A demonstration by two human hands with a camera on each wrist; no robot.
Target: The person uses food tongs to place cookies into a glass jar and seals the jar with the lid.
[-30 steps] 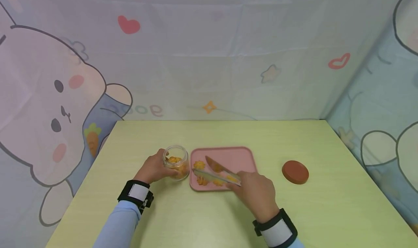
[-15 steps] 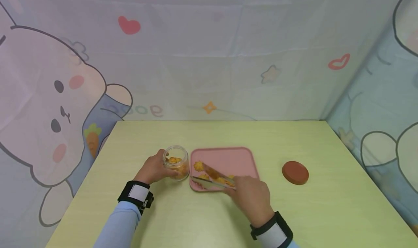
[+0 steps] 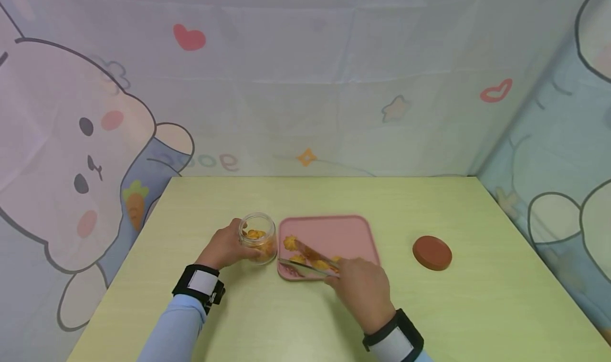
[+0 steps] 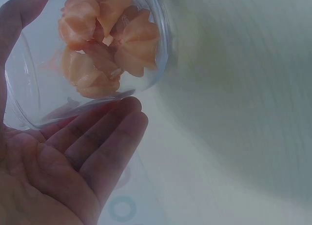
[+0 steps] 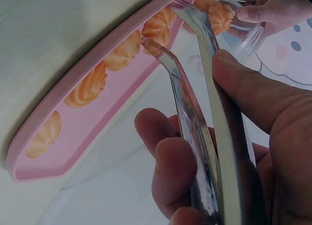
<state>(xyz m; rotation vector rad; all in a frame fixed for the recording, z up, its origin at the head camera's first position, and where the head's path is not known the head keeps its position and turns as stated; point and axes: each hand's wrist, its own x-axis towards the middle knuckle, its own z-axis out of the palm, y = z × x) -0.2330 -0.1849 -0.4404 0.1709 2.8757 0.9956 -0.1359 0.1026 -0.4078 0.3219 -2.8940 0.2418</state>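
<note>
My left hand (image 3: 224, 246) holds an open glass jar (image 3: 273, 240) upright, thumb and fingers around its side. Small ridged, yellow-orange cookies (image 4: 136, 42) lie inside. In the right wrist view, metal tongs (image 5: 226, 152) sit between the thumb and curled fingers of my right hand (image 3: 365, 293). Their tips are spread apart, one on each side of a cookie (image 5: 158, 23) at the tray's end nearest the jar. Several more cookies (image 5: 90, 86) rest along the near side of the pink tray (image 3: 343, 235), partly covered by the tongs in the head view.
A round brown lid (image 3: 431, 253) lies on the pale yellow-green table (image 3: 496, 298), right of the tray. The jar stands close against the tray's left edge. A printed cloth (image 3: 305, 86) hangs behind the table.
My right hand has moved a little left and toward me, bringing the tongs lower over the cookies at the tray's near left. The left hand and jar stay put.
</note>
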